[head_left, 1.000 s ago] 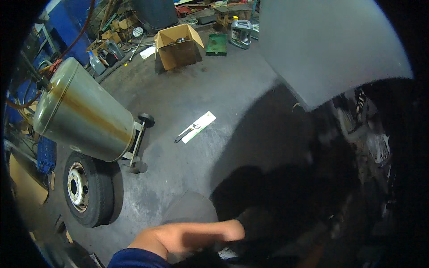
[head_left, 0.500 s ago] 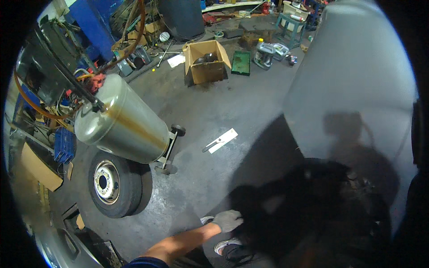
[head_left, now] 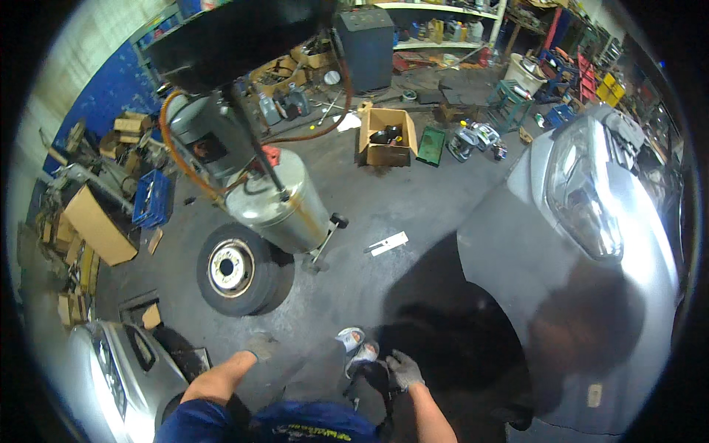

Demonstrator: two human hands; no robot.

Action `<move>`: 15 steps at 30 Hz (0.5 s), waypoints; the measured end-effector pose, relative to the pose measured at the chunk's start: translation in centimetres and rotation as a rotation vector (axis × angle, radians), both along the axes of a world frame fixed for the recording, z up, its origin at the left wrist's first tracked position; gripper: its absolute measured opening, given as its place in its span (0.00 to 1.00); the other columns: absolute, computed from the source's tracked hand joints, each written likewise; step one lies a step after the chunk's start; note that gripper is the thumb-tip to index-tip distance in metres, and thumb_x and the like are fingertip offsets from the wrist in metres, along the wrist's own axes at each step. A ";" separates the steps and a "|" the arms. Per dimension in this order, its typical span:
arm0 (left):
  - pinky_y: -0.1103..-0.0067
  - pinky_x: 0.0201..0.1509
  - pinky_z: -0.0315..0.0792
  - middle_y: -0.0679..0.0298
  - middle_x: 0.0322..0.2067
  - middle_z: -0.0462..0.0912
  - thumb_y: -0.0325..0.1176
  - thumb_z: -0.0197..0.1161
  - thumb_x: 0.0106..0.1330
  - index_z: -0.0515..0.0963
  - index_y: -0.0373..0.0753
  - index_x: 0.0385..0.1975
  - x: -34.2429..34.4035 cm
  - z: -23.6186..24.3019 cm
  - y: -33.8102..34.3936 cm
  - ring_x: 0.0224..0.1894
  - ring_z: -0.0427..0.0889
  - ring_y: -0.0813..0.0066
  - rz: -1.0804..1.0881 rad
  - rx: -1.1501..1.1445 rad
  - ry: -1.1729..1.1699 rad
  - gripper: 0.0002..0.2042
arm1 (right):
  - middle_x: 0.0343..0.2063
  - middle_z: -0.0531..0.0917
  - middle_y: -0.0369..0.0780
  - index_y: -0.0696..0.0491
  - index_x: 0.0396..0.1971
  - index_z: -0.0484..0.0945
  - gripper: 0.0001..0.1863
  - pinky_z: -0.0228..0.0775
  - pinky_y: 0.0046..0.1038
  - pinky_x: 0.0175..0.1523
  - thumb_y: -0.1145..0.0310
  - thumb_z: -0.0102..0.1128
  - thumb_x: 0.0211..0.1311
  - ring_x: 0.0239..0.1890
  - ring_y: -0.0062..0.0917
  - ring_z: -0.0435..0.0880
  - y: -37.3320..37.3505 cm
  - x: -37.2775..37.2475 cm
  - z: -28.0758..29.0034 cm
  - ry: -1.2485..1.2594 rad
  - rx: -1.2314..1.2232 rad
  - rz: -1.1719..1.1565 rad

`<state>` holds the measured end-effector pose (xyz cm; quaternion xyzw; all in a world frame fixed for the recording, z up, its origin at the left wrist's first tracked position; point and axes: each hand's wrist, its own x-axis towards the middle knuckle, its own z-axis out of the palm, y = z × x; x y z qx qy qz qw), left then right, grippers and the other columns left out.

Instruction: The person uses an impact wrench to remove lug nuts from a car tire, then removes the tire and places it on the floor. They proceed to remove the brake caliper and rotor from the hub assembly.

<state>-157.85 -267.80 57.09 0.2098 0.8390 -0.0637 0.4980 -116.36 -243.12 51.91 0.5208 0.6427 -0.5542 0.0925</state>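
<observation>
I have the two hands well apart; the right hand [head_left: 403, 369], gloved, hangs beside the pale sandals [head_left: 362, 356] with its fingers loosely bent around nothing; the left hand [head_left: 260, 345], gloved too, blends into the grey floor, so I cannot tell how its fingers stand; nearest it in my view is the wheel [head_left: 235, 269], on the floor beside the pale tank [head_left: 288, 210]; further ahead I see a wrench [head_left: 375, 246] across a white card [head_left: 396, 241], any print too small for me; yellow lettering [head_left: 321, 432] crosses the navy shirt [head_left: 314, 415], partly readable.
</observation>
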 end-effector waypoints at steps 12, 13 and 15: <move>0.56 0.59 0.78 0.47 0.58 0.83 0.52 0.54 0.72 0.84 0.43 0.56 12.3 -4.3 -19.0 0.59 0.83 0.43 -0.120 -0.032 0.083 0.24 | 0.59 0.84 0.49 0.48 0.57 0.84 0.23 0.70 0.43 0.69 0.53 0.47 0.75 0.64 0.44 0.80 4.4 16.8 -4.0 -0.323 0.239 0.075; 0.56 0.59 0.77 0.46 0.59 0.83 0.53 0.54 0.71 0.84 0.43 0.56 12.4 -5.3 -19.6 0.59 0.83 0.42 -0.125 -0.050 0.046 0.25 | 0.61 0.82 0.48 0.50 0.59 0.83 0.24 0.69 0.41 0.71 0.55 0.45 0.77 0.66 0.42 0.79 4.7 18.4 -4.7 -0.350 0.105 -0.010; 0.56 0.60 0.77 0.45 0.59 0.82 0.54 0.55 0.70 0.83 0.43 0.57 11.5 -7.4 -20.0 0.60 0.82 0.42 -0.142 -0.042 0.019 0.25 | 0.66 0.78 0.48 0.52 0.63 0.79 0.25 0.66 0.40 0.74 0.57 0.39 0.80 0.69 0.40 0.75 5.6 20.0 -6.8 -0.450 0.015 0.013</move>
